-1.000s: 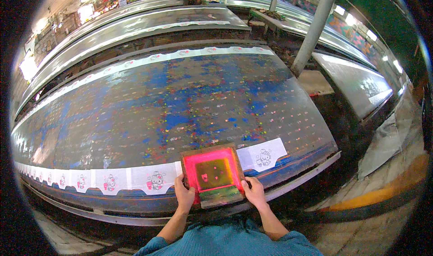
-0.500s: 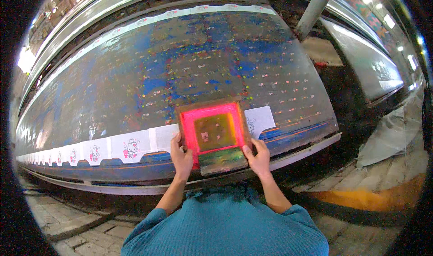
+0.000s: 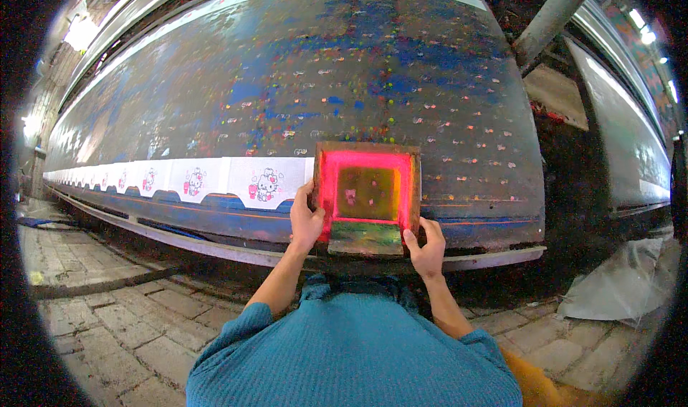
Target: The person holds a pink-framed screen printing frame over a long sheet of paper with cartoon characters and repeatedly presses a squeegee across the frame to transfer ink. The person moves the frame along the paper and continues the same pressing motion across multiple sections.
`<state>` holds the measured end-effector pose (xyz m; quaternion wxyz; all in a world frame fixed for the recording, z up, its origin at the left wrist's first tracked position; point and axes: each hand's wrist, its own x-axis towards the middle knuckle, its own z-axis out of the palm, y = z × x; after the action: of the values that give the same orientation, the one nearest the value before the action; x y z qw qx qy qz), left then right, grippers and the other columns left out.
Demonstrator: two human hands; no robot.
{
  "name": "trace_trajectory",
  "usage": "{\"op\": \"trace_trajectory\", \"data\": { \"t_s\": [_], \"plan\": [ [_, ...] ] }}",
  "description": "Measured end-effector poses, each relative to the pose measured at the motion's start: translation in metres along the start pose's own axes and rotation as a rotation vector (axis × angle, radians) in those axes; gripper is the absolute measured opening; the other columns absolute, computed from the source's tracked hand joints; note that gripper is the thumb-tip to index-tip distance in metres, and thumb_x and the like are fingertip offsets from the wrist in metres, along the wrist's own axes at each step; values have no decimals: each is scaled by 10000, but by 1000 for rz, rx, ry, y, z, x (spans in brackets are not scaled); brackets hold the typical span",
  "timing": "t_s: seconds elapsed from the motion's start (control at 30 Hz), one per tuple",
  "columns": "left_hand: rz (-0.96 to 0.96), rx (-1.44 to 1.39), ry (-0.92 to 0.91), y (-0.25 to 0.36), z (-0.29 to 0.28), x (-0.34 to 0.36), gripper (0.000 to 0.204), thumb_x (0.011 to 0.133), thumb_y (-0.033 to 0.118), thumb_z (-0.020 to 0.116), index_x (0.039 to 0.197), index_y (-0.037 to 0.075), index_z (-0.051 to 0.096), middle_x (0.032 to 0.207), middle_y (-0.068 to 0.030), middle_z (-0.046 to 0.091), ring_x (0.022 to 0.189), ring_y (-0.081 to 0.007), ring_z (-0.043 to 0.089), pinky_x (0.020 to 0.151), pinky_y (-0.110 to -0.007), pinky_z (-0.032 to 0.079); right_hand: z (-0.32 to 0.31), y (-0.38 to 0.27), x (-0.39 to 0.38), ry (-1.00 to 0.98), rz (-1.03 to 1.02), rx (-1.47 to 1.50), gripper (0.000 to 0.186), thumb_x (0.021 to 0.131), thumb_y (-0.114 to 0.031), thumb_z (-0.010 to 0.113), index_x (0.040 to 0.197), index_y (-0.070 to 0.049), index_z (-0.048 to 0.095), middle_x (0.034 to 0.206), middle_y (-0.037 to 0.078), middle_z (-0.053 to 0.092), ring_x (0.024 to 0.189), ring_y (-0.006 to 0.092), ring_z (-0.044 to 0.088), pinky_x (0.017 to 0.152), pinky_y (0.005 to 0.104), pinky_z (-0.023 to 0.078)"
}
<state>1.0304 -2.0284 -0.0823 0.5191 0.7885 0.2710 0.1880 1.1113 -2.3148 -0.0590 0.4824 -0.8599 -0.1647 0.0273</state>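
While pink-bordered frame (image 3: 368, 194) is held over near edge of table (image 3: 193, 84), contact beneath not discernible, left hand (image 3: 307, 220) grips its left side, right hand (image 3: 428, 249) its lower right side; opposed grips presumably keep it level. Printed white sheets (image 3: 264, 182) line near edge immediately left of frame. Right of frame, paint-specked surface (image 3: 473, 170) offers room up to table's side edge. Metal rail (image 3: 494, 258) bounds front.

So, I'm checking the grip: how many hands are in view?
2: the left hand holds the lower left side of the pink-edged screen frame, and the right hand holds its lower right side. I see no others.
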Motion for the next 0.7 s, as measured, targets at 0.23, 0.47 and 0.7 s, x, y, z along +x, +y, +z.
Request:
{"op": "trace_trajectory", "data": {
  "t_s": [0.23, 0.47, 0.7],
  "plan": [
    [20, 92, 44, -2, 4, -3, 651, 725, -126, 595, 1366, -32, 530, 1262, -184, 635, 1205, -281, 606, 1055, -368, 453, -2, 6, -2, -3, 26, 78, 386, 868, -217, 766, 1160, 14, 664, 1054, 157, 635, 1005, 326, 632, 910, 393, 507],
    [54, 156, 47, -11, 5, 0, 608, 763, -66, 614, 1363, -11, 527, 1279, -217, 624, 1193, -379, 620, 1033, -418, 485, 1, -5, -1, 54, -88, -55, 425, 880, -257, 755, 1181, 22, 646, 1138, 177, 630, 1068, 357, 611, 949, 438, 497],
    [88, 253, 46, 1, 6, -1, 577, 768, -80, 598, 1338, -23, 526, 1291, -241, 611, 1225, -407, 594, 1045, -443, 479, 4, -56, -10, -396, -613, -302, 440, 823, -284, 747, 1168, -25, 665, 1191, 140, 641, 1146, 343, 595, 988, 490, 461]
  ]
}}
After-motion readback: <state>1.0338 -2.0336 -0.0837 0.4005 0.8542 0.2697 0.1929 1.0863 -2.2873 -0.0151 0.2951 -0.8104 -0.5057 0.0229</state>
